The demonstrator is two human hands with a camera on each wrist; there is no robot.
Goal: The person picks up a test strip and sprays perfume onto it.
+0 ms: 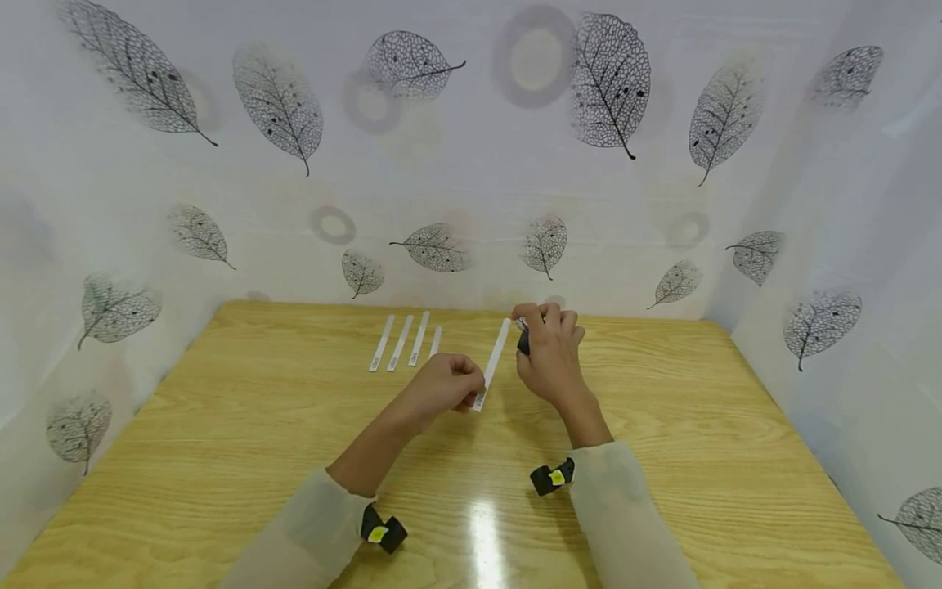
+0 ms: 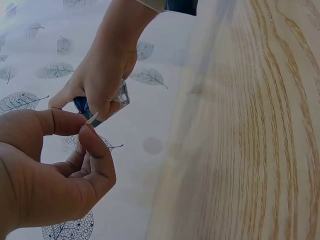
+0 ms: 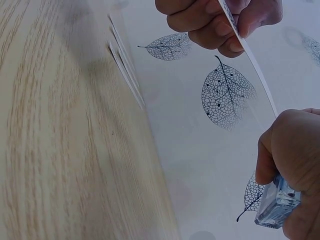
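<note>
My left hand (image 1: 445, 383) pinches a white paper strip (image 1: 495, 360) near its printed lower end, between thumb and forefinger. The strip slants up and away, its far end close to the right hand's fingers. My right hand (image 1: 552, 352) grips a small perfume bottle (image 1: 523, 342), dark in the head view. Its clear, faceted glass (image 3: 276, 205) shows below the fingers in the right wrist view; the rest is covered by the hand. From the left wrist the pinched strip (image 2: 92, 118) appears nearly edge-on, in front of the bottle (image 2: 123, 94).
Several more white paper strips (image 1: 400, 343) lie side by side toward the back of the wooden table (image 1: 257, 425), left of my hands. One is partly hidden by the left hand. A leaf-patterned sheet (image 1: 471, 164) stands behind the table and at both sides.
</note>
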